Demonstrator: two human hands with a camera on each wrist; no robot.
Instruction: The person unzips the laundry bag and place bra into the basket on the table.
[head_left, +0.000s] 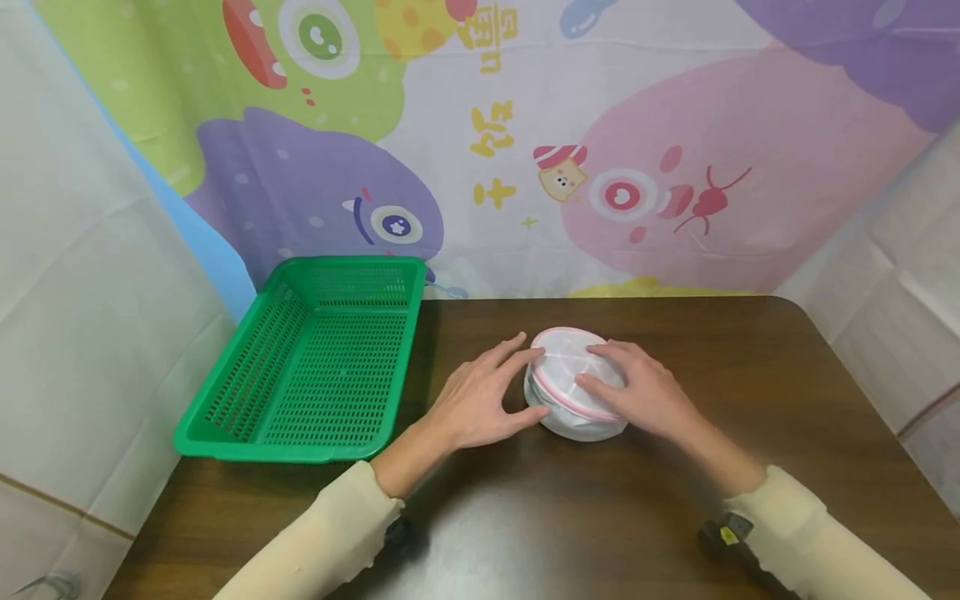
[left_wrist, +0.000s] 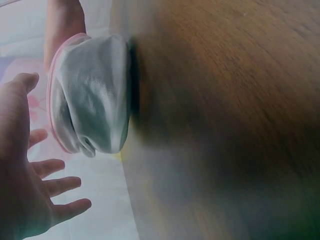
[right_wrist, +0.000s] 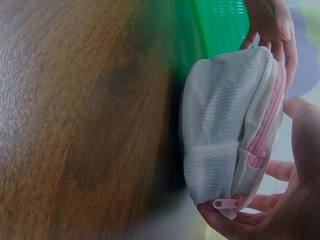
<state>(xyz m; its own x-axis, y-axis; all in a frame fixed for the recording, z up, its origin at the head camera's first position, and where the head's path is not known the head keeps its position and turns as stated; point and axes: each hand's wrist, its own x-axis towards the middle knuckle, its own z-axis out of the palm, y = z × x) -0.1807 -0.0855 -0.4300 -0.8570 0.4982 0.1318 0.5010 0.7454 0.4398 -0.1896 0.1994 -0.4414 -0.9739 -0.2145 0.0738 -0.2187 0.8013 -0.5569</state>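
A round white mesh laundry bag [head_left: 573, 425] with pink trim sits on the brown table. Its pink zipper [right_wrist: 260, 140] runs along the upper edge, and a small pale pink zipper pull [right_wrist: 226, 203] hangs at one end. My right hand [head_left: 648, 392] holds the bag from the right, thumb and forefinger over its top; other fingers wrap round the side by the pull. On the opposite side, my left hand [head_left: 483, 396] has its fingers spread, fingertips close to the rim. In the left wrist view, the left hand [left_wrist: 25, 165] shows a gap to the bag.
A green plastic basket [head_left: 408, 358] with slotted walls stands at the table's left. Behind the table [head_left: 750, 375] hangs a cartoon-printed cloth [head_left: 495, 242]. Pale walls [head_left: 97, 250] close in both sides.
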